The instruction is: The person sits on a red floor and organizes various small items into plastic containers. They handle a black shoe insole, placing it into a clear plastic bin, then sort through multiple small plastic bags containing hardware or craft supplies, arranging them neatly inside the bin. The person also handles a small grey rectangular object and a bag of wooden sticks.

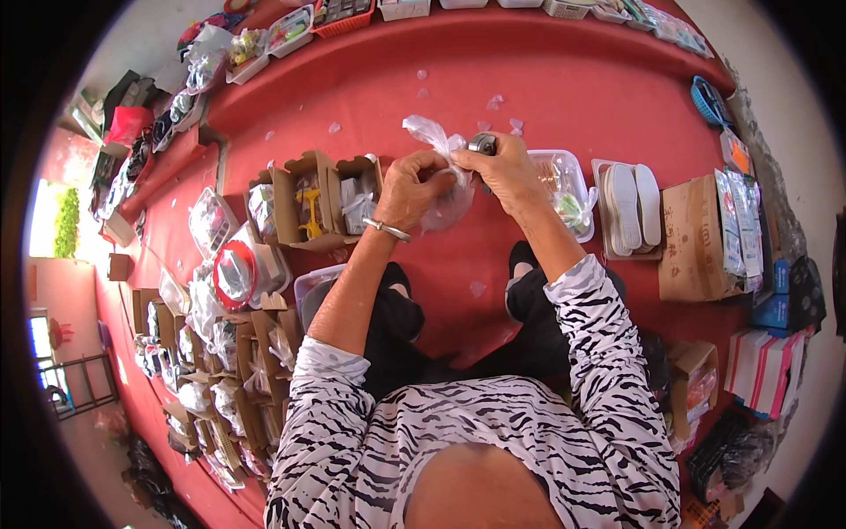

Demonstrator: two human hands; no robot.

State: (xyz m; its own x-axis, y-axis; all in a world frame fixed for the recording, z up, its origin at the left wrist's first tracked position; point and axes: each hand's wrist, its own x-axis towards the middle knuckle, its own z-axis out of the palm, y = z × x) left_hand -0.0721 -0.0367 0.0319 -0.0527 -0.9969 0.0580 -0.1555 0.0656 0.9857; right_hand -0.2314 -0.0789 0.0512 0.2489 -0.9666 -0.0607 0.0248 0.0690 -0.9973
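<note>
Both hands meet over the red floor around a clear plastic bag [448, 207], its bunched neck and loose top sticking up beyond the fingers. My left hand [407, 189], with a light bangle at the wrist, is closed on the bag's near side, its fingers curled in a pinch. Closed at the neck is my right hand [509, 175], thumb and forefinger pressed together there. A small rounded metal object [482, 144] shows at the top of the right-hand grip; its kind cannot be made out. What lies inside the bag is blurred.
Cardboard boxes [304, 163] of small goods stand at left, near a red-rimmed basin [234, 274]. To the right are a clear tub [582, 167], a tray of pale insoles [626, 207] and a large carton [696, 238]. Plastic scraps [495, 102] dot the floor. Baskets [344, 19] line the far ledge.
</note>
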